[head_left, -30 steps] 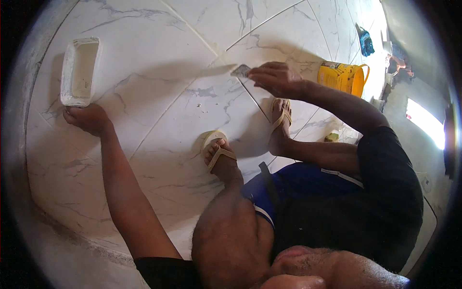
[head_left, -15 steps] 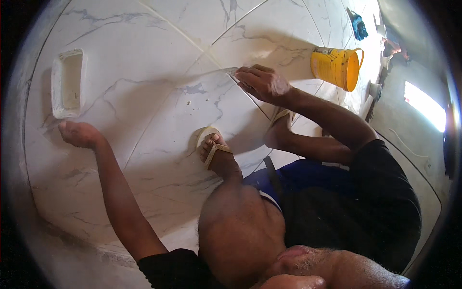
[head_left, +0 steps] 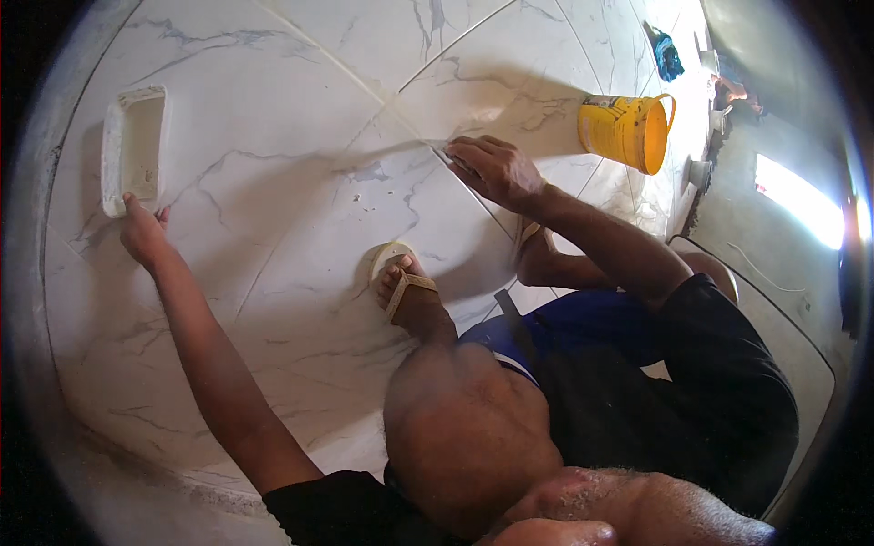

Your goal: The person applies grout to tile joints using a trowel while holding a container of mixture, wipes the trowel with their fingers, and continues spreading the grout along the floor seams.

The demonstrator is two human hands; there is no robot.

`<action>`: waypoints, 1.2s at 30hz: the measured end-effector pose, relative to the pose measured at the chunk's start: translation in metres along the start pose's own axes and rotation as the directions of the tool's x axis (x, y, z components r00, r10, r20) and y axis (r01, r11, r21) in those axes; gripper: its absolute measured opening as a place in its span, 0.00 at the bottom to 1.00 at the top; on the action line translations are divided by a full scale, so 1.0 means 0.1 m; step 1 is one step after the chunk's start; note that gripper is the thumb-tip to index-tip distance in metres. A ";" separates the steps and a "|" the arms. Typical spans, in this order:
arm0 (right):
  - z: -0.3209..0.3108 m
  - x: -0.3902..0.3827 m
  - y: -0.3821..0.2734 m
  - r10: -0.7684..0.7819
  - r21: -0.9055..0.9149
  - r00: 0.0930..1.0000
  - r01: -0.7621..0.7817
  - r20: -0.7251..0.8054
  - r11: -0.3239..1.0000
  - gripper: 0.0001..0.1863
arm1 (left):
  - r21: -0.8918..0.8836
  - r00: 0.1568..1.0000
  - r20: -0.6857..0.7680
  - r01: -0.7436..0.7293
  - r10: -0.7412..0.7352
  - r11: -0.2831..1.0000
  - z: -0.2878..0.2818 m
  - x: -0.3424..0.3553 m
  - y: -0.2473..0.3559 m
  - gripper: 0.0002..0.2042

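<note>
While squatting low over marbled tiles, pinching white tub by near-end rim w/ left hand, hooking a fingertip over into the cavity. Located far left on tiles, well apart from right hand; can't tell if sitting flat or slightly raised at near end. Clasping small grey tool in right hand, mostly hidden by fingers, right at tile joint; can't tell exact shape or if touching tile.

Re handling (judgement only): tub prob. light, stiff plastic w/ a bit of flex in walls, not fragile. Smeared pale on rim + walls, so poss. slippery if wet; can't tell amt inside. Likely to slide easily on smooth tiles, might tip if raised by one end. Best held at near-end rim for pulling, by both long walls for lifting. Re tool: prob. light + thin; best pinched at back edge, clear of front edge.

Note also yellow bucket right of right hand, apart; blue bundle beyond bucket; few white crumbs betw. hands.
</note>
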State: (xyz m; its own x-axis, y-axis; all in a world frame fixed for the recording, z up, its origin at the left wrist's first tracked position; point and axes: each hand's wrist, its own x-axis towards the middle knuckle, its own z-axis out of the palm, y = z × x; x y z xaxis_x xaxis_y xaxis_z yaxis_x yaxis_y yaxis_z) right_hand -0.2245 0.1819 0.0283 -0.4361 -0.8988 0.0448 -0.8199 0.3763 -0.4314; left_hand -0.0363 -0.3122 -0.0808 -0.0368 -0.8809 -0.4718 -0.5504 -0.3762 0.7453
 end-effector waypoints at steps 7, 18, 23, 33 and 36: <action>-0.11 0.30 -0.06 0.471 0.283 0.881 -0.464 0.047 0.840 0.15 | -0.145 0.998 0.063 0.004 0.005 0.989 -0.14 -0.17 -0.01 0.28; 0.29 0.47 0.15 0.736 0.720 0.642 -0.613 0.214 0.325 0.20 | -0.215 0.998 0.053 -0.021 0.033 0.976 -0.26 -1.11 -0.13 0.28; 0.23 0.10 0.23 0.789 0.662 0.567 -0.688 0.236 0.296 0.16 | -0.235 1.000 0.003 -0.006 0.007 0.972 -0.23 -1.56 -0.26 0.30; -0.09 0.37 0.36 0.626 0.385 0.780 -0.580 0.007 0.718 0.15 | -0.279 0.998 0.034 -0.047 0.058 0.959 -0.14 -2.20 -0.31 0.32; -0.11 0.68 0.39 0.284 0.161 0.959 -0.280 -0.004 0.947 0.14 | -0.288 0.996 0.071 -0.038 0.061 0.957 -0.14 -2.27 -0.33 0.31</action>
State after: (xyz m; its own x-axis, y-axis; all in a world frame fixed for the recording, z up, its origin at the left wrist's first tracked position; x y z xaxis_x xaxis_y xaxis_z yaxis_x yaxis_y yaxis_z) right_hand -0.2901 0.1373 0.0245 -0.6523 -0.7542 -0.0760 -0.5946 0.5713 -0.5658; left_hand 0.0018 -0.1035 0.0086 -0.1290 -0.8798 -0.4576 -0.2853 -0.4090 0.8668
